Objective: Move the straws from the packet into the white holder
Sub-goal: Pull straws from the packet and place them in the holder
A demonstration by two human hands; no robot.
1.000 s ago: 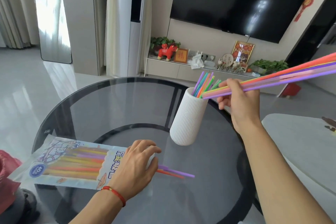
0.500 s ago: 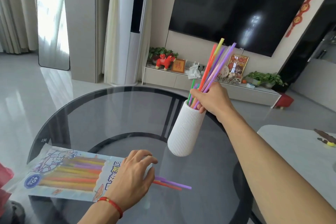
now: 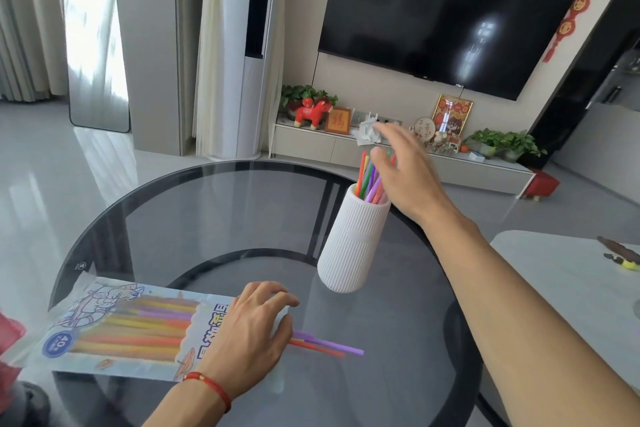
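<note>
A ribbed white holder (image 3: 353, 239) stands on the round glass table (image 3: 194, 215), with several coloured straws (image 3: 369, 178) poking out of its top. My right hand (image 3: 403, 173) hovers just above and behind those straws, fingers spread, holding nothing. The straw packet (image 3: 117, 326) lies flat at the near left, still with coloured straws inside. My left hand (image 3: 247, 333) presses down on the packet's open right end. A purple and an orange straw (image 3: 329, 347) stick out of that end onto the glass.
A white side table (image 3: 568, 284) sits to the right with small items on it. Something red (image 3: 8, 340) shows at the left edge. Beyond the table are a low TV shelf (image 3: 311, 146) with ornaments and a wall-mounted screen.
My right hand swung a bunch of straws upright, dropped them into the holder and let go, its fingers now spread above them. My left hand stayed on the packet.
</note>
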